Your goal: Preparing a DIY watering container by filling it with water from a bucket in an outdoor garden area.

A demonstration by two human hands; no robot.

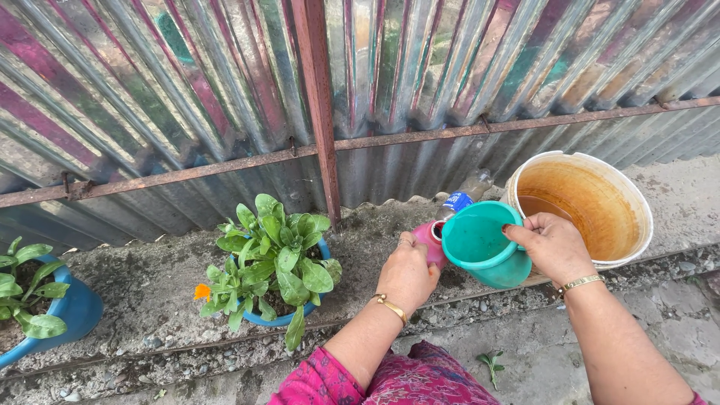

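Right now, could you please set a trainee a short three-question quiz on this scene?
1. True or false: the right hand grips the teal mug by its rim.
2. What does the left hand hold: A a trowel, B a pink bottle, C a flower?
3. What colour is the bloom on the plant in the blue pot?

Key: 1 true; 2 B; 3 orange.
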